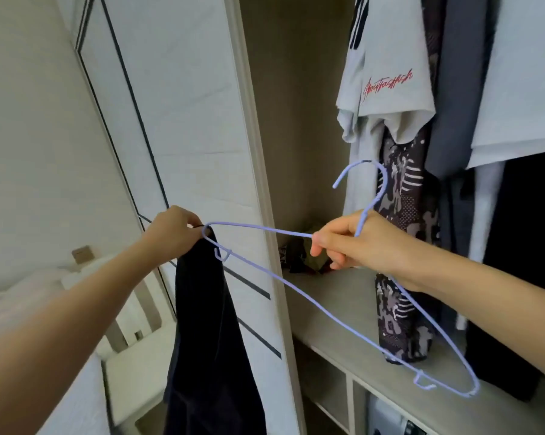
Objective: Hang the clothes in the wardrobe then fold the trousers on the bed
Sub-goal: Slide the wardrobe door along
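A lilac wire hanger (299, 295) lies tilted in front of the open wardrobe, its hook up near the hanging clothes. My right hand (356, 241) grips the hanger at its neck, just below the hook. My left hand (175, 232) pinches the top of a dark navy garment (208, 346) against the hanger's left end. The garment hangs straight down from that end, and its lower part runs out of view.
Inside the wardrobe hang a white T-shirt with red lettering (387, 73), a dark patterned garment (403, 246) and other dark and pale clothes. A light shelf (337, 312) holds crumpled clothes (305, 255) at the back. The white wardrobe door (186, 120) stands at left, a bed (29, 296) beyond.
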